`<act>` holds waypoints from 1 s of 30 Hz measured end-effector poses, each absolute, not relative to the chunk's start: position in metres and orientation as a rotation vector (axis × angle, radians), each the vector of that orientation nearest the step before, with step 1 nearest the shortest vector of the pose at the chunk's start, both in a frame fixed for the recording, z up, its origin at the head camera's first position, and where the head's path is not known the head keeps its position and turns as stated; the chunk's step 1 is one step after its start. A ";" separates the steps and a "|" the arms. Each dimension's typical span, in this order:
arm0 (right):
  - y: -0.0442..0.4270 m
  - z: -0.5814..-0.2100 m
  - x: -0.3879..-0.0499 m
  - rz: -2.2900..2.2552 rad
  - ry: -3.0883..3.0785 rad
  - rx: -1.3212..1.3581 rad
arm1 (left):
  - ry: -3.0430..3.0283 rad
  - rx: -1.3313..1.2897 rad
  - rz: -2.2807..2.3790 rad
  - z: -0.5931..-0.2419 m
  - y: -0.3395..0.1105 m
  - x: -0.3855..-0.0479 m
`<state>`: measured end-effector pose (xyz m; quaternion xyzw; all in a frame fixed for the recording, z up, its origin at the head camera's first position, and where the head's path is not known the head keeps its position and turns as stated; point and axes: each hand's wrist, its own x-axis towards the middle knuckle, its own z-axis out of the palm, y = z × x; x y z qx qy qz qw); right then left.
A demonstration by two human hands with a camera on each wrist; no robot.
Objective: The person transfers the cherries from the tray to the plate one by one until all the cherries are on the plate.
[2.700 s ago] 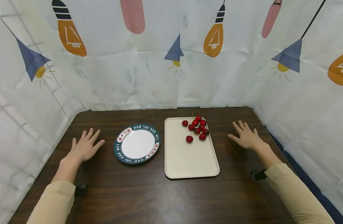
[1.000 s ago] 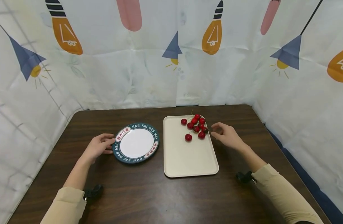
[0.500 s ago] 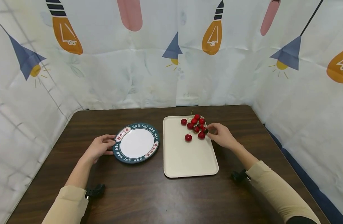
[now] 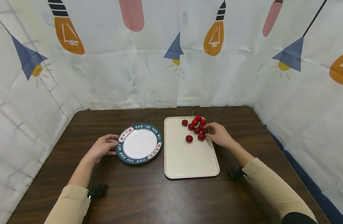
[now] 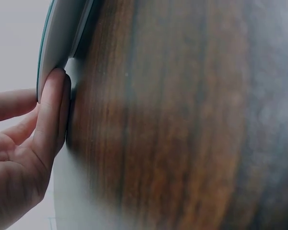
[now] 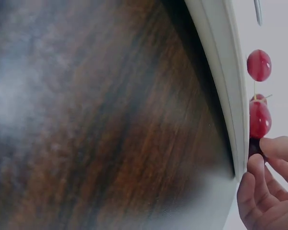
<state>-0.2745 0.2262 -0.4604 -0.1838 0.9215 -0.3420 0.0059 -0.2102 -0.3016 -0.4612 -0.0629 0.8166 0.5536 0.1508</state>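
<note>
Held at its edge by the left hand (image 4: 102, 146), the round white plate with a dark teal lettered rim (image 4: 140, 144) looks smooth and glazed (ceramic or melamine, I cannot tell). Pinched by the right hand (image 4: 219, 134), the small, nearly black-red cherry (image 6: 254, 147) looks smooth-skinned; the round bright red cherries (image 4: 189, 138) just beside that pinch are glossy, with small highlights. Under them, the cream rectangular tray (image 4: 191, 160) looks like smooth, matt plastic. Below both grips, the dark brown wood-grain tabletop (image 4: 132, 193) shows a soft sheen. Behind each grip, the beige sleeves (image 4: 69, 202) are matt cloth; beyond, the white printed curtain (image 4: 149, 77) is creased, matt fabric.
</note>
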 end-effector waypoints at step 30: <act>0.227 -0.446 -0.274 -1.010 2.829 -0.593 | 2.190 -0.058 1.645 -0.459 -0.306 -0.206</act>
